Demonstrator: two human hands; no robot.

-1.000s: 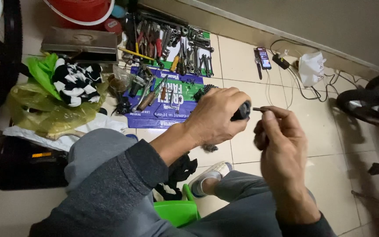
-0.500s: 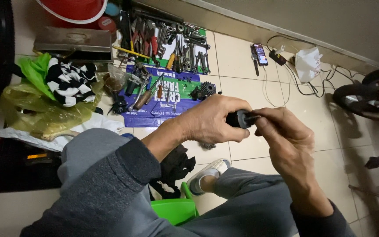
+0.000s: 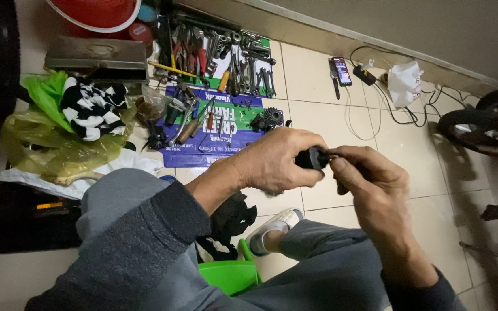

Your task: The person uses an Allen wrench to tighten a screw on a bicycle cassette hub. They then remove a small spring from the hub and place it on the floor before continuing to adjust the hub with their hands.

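Note:
My left hand (image 3: 275, 161) is closed around a small black handle-like tool (image 3: 312, 157), of which only the end shows between my fingers. My right hand (image 3: 370, 181) meets it from the right, fingers pinched against the tool's tip; a thin metal piece seen earlier is hidden inside the grip. Both hands hover above my knees over a tiled floor (image 3: 318, 121). Behind them a purple plastic sheet (image 3: 226, 135) carries loose tools and a black toothed sprocket (image 3: 269, 118).
Pliers, wrenches and screwdrivers (image 3: 220, 52) lie at the top. A metal box (image 3: 96, 57), a red tub (image 3: 90, 11) and green bags (image 3: 59, 132) sit left. A phone (image 3: 341, 70), cables and a white bag (image 3: 404, 80) lie right. Bicycle wheel (image 3: 479, 124) far right; green stool (image 3: 231, 276) below.
My hands have come together: the right hand, earlier apart and holding a thin metal piece, now presses against the tip of the black tool in the left hand.

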